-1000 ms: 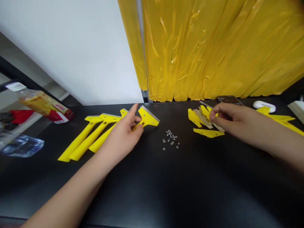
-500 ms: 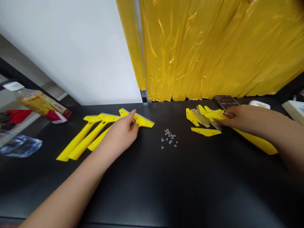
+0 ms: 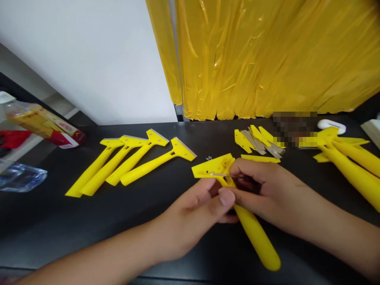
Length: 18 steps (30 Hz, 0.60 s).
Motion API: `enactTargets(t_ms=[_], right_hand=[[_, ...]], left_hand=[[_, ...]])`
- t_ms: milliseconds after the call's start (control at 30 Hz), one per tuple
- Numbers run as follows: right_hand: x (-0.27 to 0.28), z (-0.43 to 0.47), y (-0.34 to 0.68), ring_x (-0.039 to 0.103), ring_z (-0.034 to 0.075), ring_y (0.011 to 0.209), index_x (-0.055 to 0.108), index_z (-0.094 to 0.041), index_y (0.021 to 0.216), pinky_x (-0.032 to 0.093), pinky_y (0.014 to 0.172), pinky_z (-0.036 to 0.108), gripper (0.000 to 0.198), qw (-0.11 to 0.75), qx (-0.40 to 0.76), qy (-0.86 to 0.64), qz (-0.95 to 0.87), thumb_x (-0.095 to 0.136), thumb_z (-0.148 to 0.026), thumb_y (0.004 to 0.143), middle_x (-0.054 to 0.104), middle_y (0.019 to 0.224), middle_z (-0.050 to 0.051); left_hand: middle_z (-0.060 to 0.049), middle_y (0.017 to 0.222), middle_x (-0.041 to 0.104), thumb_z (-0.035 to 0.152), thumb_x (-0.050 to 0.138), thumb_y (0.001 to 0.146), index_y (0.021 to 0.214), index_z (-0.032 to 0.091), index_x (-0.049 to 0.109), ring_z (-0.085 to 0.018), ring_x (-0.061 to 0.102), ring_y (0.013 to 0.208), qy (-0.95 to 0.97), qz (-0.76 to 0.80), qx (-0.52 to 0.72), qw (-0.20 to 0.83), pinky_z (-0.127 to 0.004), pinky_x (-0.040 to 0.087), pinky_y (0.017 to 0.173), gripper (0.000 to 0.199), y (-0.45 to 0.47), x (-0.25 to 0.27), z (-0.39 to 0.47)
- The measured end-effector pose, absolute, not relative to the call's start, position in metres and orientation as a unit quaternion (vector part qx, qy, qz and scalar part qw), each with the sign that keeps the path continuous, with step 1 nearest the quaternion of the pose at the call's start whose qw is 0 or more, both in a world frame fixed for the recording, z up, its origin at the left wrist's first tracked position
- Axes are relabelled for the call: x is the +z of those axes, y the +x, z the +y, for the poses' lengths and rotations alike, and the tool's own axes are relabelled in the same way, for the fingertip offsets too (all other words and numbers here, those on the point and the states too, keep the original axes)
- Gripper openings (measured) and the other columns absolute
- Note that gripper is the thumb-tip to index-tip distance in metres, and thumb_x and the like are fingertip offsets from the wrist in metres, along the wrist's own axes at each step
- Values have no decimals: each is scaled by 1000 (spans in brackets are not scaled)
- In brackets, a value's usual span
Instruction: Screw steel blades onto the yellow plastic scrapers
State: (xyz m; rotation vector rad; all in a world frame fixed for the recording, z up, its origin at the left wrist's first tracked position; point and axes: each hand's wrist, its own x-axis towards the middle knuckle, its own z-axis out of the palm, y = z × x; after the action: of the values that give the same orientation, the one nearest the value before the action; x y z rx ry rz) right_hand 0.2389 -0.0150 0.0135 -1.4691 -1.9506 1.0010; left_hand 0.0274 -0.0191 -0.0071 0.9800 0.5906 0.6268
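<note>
Across the lower part of our view spreads the black table (image 3: pixel 59 221); behind it we have creased yellow sheeting (image 3: pixel 267 55) and, to its left, a plain white panel (image 3: pixel 89 55); over the table's front half our two hands meet, the left hand (image 3: pixel 190 221) closed around the neck of a yellow scraper handle (image 3: pixel 258 239), thumb on top; the right hand (image 3: pixel 264 178) is bent in a narrow pinch on a thin metal rod, and we cannot tell whether it grips the handle too; that handle slants from its broad, holed head down toward us at the right, above the table; left of it, four yellow scrapers (image 3: pixel 130 163) lie in a slanting row, metal edges at their far ends; at the far right we see more yellow handles (image 3: pixel 354 174), overlapping; at the left edge a bottle (image 3: pixel 44 122) leans, with clear plastic (image 3: pixel 23 177) nearer us; beyond the right hand lie small yellow plates (image 3: pixel 242 141) and greyish strips (image 3: pixel 253 142); farther right sits a white case (image 3: pixel 331 126); the metal rod (image 3: pixel 219 174) crosses the handle's head; just past that head we glimpse tiny metal pieces (image 3: pixel 209 158), mostly hidden.
</note>
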Motion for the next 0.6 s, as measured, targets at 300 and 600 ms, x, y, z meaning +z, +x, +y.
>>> enactTargets(t_ms=[300, 600], right_hand=[[3, 13, 276, 75, 26, 76, 80, -27, 110, 61, 72, 40, 40, 238, 263, -576, -736, 46, -47, 110, 76, 80, 4], [-18, 23, 316, 82, 40, 110, 85, -25, 124, 65, 99, 57, 42, 125, -25, -638, -759, 52, -20, 98, 85, 124, 9]], left_hand=[[-8, 81, 72, 68, 52, 109, 98, 15, 69, -21, 74, 73, 357, 377, 308, 797, -35, 64, 76, 56, 22, -5, -2], [1, 49, 50, 68, 46, 109, 81, 18, 66, -10, 42, 40, 343, 413, 294, 791, -18, 40, 42, 61, 13, -5, 9]])
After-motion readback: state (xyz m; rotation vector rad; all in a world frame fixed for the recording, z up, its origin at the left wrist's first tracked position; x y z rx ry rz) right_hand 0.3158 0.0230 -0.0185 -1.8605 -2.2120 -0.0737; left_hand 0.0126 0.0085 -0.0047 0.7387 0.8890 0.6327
